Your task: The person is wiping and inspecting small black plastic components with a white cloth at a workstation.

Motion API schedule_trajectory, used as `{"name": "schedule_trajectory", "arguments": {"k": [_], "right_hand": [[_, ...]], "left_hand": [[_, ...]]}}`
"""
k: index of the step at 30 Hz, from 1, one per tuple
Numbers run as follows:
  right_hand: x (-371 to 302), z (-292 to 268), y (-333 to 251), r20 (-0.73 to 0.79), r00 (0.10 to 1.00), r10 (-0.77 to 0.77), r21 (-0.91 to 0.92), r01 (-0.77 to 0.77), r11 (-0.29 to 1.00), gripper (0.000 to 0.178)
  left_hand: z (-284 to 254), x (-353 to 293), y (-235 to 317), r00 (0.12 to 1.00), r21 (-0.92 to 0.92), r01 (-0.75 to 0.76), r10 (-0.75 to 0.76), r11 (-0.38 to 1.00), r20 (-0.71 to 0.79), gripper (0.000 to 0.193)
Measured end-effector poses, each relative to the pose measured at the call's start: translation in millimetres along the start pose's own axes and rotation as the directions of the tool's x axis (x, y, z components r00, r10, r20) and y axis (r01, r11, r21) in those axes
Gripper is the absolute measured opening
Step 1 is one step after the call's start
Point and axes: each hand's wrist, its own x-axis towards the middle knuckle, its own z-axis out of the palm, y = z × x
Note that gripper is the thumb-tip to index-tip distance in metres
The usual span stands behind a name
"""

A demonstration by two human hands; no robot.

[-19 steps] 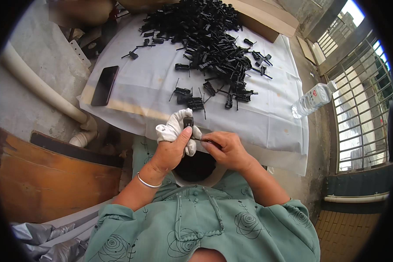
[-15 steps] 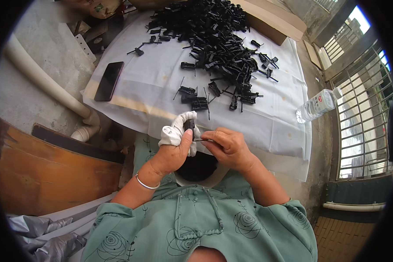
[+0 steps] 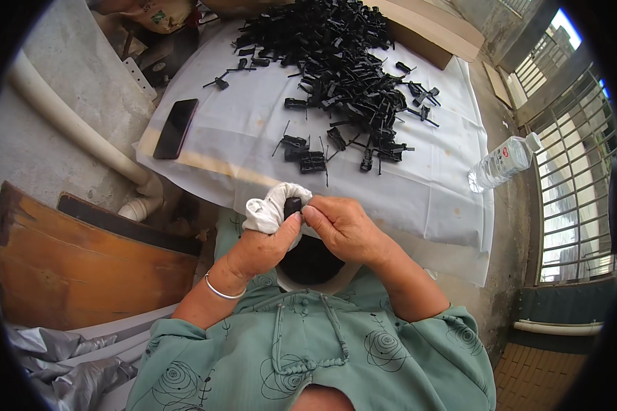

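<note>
My left hand (image 3: 264,243), its fingers wrapped in white cloth (image 3: 262,214) and its thumb bare, is closed around a small black plastic part (image 3: 292,206). Against that part's right side, my right hand (image 3: 341,225) pinches with thumb and forefinger. Whatever sits between those fingertips is hidden. Below both hands, a round pale-rimmed container (image 3: 346,276) holds something dark in my lap. Just beyond the hands, a few loose black plastic parts (image 3: 312,162) with thin stems lie on the white-covered table (image 3: 240,130).
A large pile of black parts (image 3: 322,41) covers the far middle of the table. The phone (image 3: 175,129) lies at the left edge, and a clear water bottle (image 3: 504,163) stands tilted in view at the right. A cardboard box (image 3: 425,31) sits at the back right.
My right hand has moved left, closing in on the black part. The thin stem seen between my hands earlier no longer shows. The view has shifted slightly.
</note>
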Motion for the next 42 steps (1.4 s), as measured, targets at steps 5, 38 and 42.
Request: {"name": "schedule_trajectory", "arguments": {"k": [5,38,42], "right_hand": [[-1.8,17.2,9.9,-0.031,0.999,0.028,-0.012,-0.029,1.0,0.023],[0.4,5.5,9.4,-0.336,0.864,-0.376,-0.442,0.207,0.873,0.015],[5.3,9.8,16.6,-0.507,0.848,-0.157,-0.163,0.084,0.983,0.013]], "left_hand": [[3.7,-3.2,-13.3,0.968,0.379,-0.207,0.246,0.902,-0.057,0.024],[4.2,19.6,-14.8,1.0,-0.253,-0.018,0.021,0.967,0.008,0.022],[16.5,15.2,-5.4,0.996,-0.25,-0.074,0.085,0.965,0.036,0.024]]}}
